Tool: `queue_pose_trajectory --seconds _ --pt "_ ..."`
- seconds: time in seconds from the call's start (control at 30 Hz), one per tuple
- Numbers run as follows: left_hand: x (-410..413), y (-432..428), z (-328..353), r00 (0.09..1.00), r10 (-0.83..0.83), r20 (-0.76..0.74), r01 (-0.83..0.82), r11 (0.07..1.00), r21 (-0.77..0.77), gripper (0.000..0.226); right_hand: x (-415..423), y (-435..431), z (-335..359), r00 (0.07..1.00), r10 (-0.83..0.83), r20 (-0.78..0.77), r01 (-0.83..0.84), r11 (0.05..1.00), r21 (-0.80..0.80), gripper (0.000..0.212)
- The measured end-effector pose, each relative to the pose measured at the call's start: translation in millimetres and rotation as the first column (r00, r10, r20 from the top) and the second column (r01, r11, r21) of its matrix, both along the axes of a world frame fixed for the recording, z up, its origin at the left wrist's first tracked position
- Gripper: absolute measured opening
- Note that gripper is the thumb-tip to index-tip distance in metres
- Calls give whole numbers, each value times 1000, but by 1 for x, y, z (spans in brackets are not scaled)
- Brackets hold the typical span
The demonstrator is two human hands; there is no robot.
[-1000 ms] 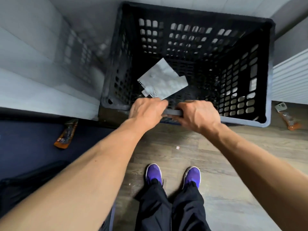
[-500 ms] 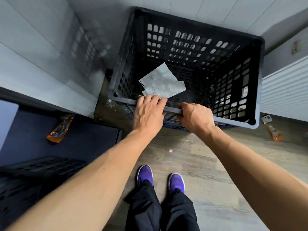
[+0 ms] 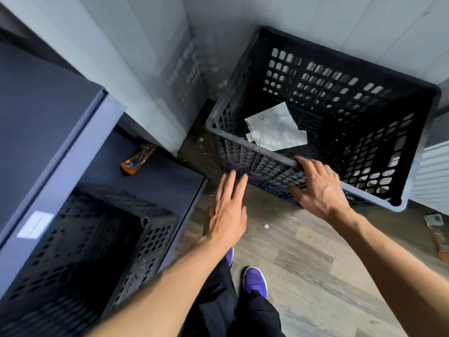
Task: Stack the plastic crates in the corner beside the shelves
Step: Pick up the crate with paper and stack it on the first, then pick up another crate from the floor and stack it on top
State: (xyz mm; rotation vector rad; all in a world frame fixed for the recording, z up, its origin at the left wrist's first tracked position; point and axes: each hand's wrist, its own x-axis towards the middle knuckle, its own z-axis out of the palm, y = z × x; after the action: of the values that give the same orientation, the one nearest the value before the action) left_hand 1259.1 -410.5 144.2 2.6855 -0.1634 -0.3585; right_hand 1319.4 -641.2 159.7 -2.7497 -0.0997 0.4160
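A black perforated plastic crate [image 3: 345, 188] stands in the wall corner at the upper right, with sheets of white paper [image 3: 274, 128] inside it. My right hand [image 3: 318, 186] hovers at the crate's near rim with fingers spread, gripping nothing. My left hand [image 3: 227, 210] is off the crate, fingers straight, above the floor just left of it. A second black crate [image 3: 80, 259] sits on the dark shelf at the lower left.
The dark blue shelf unit [image 3: 48, 122] fills the left side, with an orange wrapper [image 3: 137, 159] on its board. Grey walls close the corner. Another orange wrapper [image 3: 438, 239] lies on the wood floor at right. My purple shoes [image 3: 255, 282] stand below.
Both hands have let go of the corner crate's near rim. My left hand has pulled back and left. The view has swung left, bringing the shelf and second crate into sight.
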Motion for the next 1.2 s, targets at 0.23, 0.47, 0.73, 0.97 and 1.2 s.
queue_pose_trajectory --seconds 0.23,0.47,0.73,0.97,1.2 --pt "-167 40 1 934 225 -276 -199 973 119 75 -24 0 7 1000 16 2 -16 999 -44 87" --pt "-237 51 29 864 286 -414 -237 957 166 68 -56 0 16 999 32 -2 -32 994 -106 89" --pt "-168 13 24 928 -7 -372 20 999 31 64 -164 4 2 990 -60 -131 64 998 25 86" --pt "-138 -7 27 923 -189 -334 192 981 -26 64 -221 16 1 944 -256 -209 275 959 66 81" --pt "-145 -29 14 862 -344 -372 368 930 -7 65 -284 20 -8 810 -479 -338 531 843 78 77"
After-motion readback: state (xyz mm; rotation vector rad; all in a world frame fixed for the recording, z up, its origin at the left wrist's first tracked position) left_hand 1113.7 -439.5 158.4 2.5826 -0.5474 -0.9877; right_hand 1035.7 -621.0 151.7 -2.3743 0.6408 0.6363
